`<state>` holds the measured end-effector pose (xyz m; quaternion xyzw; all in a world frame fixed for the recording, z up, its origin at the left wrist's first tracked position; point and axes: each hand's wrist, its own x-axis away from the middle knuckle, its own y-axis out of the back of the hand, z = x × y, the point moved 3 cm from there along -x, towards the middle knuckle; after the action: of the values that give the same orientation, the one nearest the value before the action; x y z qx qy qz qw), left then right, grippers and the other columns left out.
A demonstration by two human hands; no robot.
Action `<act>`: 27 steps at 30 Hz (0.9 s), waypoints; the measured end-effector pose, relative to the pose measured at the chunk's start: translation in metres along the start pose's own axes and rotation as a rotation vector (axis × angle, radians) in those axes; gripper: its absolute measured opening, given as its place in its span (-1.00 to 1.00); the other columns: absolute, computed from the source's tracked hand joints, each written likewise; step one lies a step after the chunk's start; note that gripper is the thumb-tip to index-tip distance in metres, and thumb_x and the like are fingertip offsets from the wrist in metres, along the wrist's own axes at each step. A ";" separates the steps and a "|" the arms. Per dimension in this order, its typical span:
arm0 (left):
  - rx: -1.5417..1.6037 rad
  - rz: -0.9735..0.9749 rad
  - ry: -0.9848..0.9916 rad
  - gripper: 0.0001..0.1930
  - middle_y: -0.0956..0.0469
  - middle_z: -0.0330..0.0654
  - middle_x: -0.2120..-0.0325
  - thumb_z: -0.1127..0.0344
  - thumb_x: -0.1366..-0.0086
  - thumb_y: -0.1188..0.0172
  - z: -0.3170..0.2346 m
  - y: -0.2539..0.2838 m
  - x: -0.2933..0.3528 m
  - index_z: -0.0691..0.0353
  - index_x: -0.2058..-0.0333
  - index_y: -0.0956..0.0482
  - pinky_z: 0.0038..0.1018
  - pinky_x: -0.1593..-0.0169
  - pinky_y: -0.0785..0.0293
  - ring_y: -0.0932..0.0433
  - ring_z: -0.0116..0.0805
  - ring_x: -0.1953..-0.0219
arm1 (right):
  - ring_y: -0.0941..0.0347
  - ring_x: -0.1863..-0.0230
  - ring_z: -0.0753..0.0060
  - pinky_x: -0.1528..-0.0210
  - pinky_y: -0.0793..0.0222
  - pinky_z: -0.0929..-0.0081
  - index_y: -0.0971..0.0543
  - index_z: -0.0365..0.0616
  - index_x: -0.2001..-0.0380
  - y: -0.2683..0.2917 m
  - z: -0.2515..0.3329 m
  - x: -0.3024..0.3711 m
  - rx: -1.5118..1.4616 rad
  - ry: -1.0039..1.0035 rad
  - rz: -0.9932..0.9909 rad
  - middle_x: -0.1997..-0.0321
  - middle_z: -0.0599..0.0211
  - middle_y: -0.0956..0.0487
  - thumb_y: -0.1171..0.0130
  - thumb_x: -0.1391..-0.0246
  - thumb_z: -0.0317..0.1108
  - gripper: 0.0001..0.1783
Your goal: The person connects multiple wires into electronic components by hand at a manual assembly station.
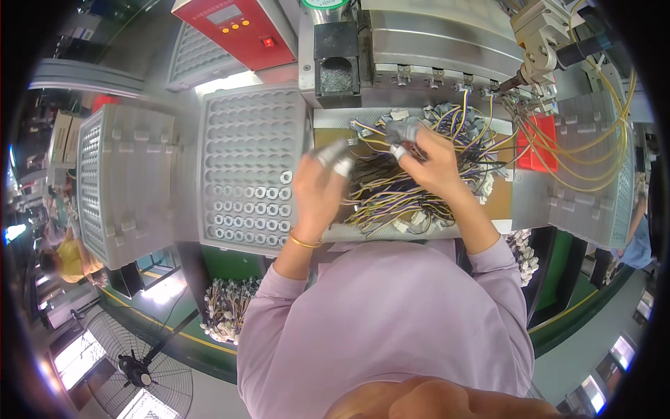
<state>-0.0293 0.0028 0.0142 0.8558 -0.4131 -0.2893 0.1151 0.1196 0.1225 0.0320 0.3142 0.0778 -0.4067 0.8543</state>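
Note:
My left hand (315, 190) is over the left end of the bench mat, white covers on its fingertips. Its fingers are smeared by motion, so whether they grip anything cannot be told. My right hand (434, 162) is bent in a pinch above the wire harnesses (398, 192), near a blurred grey part whose hold is unclear. Yellow, white and dark wires with pale connectors lie heaped under and beside both hands. Left of my left hand is a grey plastic tray (255, 150) with rows of round pockets; metal rings (259, 208) fill its nearer rows.
A red control box (241, 31) stands at the back left, beside a black bin (337, 75) of clear bits. A metal fixture (436, 52) with clamps runs along the back. At right are a red bin (537, 143) and looped yellow cables (593, 178). More harnesses (230, 307) hang below.

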 end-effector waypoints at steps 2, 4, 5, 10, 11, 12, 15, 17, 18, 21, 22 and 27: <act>0.054 -0.111 0.109 -0.81 -0.54 -0.22 0.54 0.53 -0.05 -0.13 0.004 0.003 -0.003 0.29 0.30 -0.56 -0.63 0.47 -0.33 -0.43 -0.51 0.57 | -0.33 0.61 0.44 0.53 -0.27 0.55 -0.50 -0.26 0.36 -0.002 0.001 0.000 0.009 0.122 0.011 0.59 0.27 -0.40 -0.12 0.27 -0.55 -0.74; 0.561 0.159 0.770 -0.81 -0.52 -0.29 0.56 0.49 -0.05 -0.14 0.005 -0.004 -0.004 0.33 0.29 -0.55 -0.69 0.41 -0.35 -0.41 -0.58 0.54 | -0.42 0.54 0.41 0.41 -0.36 0.53 -0.48 -0.33 0.37 -0.006 -0.005 0.006 0.068 0.370 0.009 0.51 0.21 -0.46 -0.12 0.26 -0.57 -0.75; 0.555 0.146 0.769 -0.81 -0.52 -0.29 0.56 0.49 -0.05 -0.14 0.007 -0.004 -0.004 0.33 0.29 -0.55 -0.69 0.41 -0.35 -0.41 -0.58 0.54 | -0.42 0.54 0.41 0.41 -0.36 0.53 -0.48 -0.33 0.37 -0.007 -0.003 0.007 0.058 0.379 0.013 0.51 0.21 -0.46 -0.12 0.26 -0.57 -0.75; 0.058 0.160 0.050 -0.70 -0.47 -0.27 0.62 0.48 0.06 -0.17 -0.016 0.000 -0.014 0.30 0.25 -0.52 -0.56 0.50 -0.33 -0.38 -0.45 0.59 | -0.36 0.46 0.65 0.39 -0.32 0.61 -0.48 -0.26 0.27 -0.027 -0.021 0.011 -0.414 -0.332 0.251 0.46 0.38 -0.49 -0.09 0.10 -0.46 -0.75; -0.235 0.153 -0.294 -0.68 -0.46 -0.23 0.64 0.53 0.11 -0.16 -0.023 0.000 -0.011 0.29 0.26 -0.52 -0.49 0.50 -0.34 -0.40 -0.34 0.59 | -0.32 0.50 0.71 0.47 -0.28 0.65 -0.49 -0.19 0.26 -0.029 -0.025 0.013 -0.335 -0.364 0.354 0.52 0.42 -0.48 -0.08 0.09 -0.43 -0.75; -0.117 0.119 -0.262 -0.66 -0.42 -0.10 0.65 0.53 0.15 -0.12 -0.021 -0.002 -0.011 0.30 0.28 -0.52 -0.37 0.44 -0.37 -0.40 -0.09 0.53 | -0.27 0.54 0.72 0.48 -0.23 0.68 -0.50 -0.16 0.26 -0.025 -0.010 0.005 -0.341 -0.415 0.329 0.57 0.48 -0.46 -0.07 0.08 -0.40 -0.76; -0.143 0.011 0.064 -0.70 -0.50 -0.04 0.45 0.45 0.00 -0.07 0.015 0.019 0.000 0.32 0.21 -0.49 -0.40 0.32 -0.38 -0.47 -0.17 0.42 | -0.25 0.66 0.52 0.52 -0.22 0.54 -0.42 -0.25 0.54 -0.023 -0.002 -0.002 -0.108 -0.139 0.222 0.69 0.30 -0.36 -0.10 0.16 -0.39 -0.85; -0.073 -0.051 0.401 -0.71 -0.51 0.00 0.27 0.43 -0.09 -0.04 0.064 0.046 0.014 0.32 0.16 -0.46 -0.46 0.21 -0.37 -0.49 -0.28 0.28 | -0.23 0.68 0.44 0.57 -0.17 0.50 -0.37 -0.25 0.60 -0.021 -0.003 -0.002 -0.200 -0.234 0.256 0.71 0.24 -0.32 -0.11 0.18 -0.36 -0.81; -0.250 -0.124 0.352 -0.70 -0.49 0.02 0.25 0.40 -0.07 -0.03 0.083 0.062 0.027 0.30 0.17 -0.47 -0.43 0.15 -0.35 -0.47 -0.19 0.25 | -0.20 0.70 0.49 0.62 -0.10 0.50 -0.38 -0.25 0.59 -0.020 -0.003 0.000 -0.197 -0.312 0.287 0.74 0.26 -0.30 -0.11 0.18 -0.34 -0.80; -0.715 -0.075 0.284 -0.70 -0.42 0.01 0.14 0.29 -0.02 -0.07 0.122 0.075 0.062 0.30 0.26 -0.52 -0.30 0.02 -0.23 -0.37 -0.09 0.13 | -0.15 0.72 0.50 0.64 -0.08 0.50 -0.37 -0.25 0.59 -0.017 0.000 0.003 -0.282 -0.303 0.182 0.76 0.28 -0.27 -0.11 0.19 -0.34 -0.80; -0.852 -0.004 0.366 -0.69 -0.38 0.00 0.10 0.24 0.02 -0.09 0.121 0.065 0.069 0.29 0.31 -0.54 -0.21 -0.01 -0.15 -0.31 -0.05 0.09 | -0.12 0.72 0.54 0.65 -0.06 0.51 -0.38 -0.25 0.59 -0.019 -0.004 0.004 -0.258 -0.230 0.144 0.77 0.32 -0.25 -0.12 0.20 -0.34 -0.80; -0.942 -0.041 0.430 -0.71 -0.37 -0.03 0.12 0.25 0.03 -0.11 0.117 0.059 0.060 0.32 0.36 -0.55 -0.11 0.04 -0.20 -0.32 -0.09 0.10 | -0.11 0.72 0.58 0.66 -0.05 0.51 -0.38 -0.26 0.61 -0.024 -0.009 0.006 -0.298 -0.209 0.105 0.77 0.35 -0.25 -0.14 0.21 -0.32 -0.78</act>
<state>-0.1062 -0.0761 -0.0787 0.7592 -0.1882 -0.2637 0.5645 0.1071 0.1133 0.0113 0.1439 0.0312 -0.3759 0.9149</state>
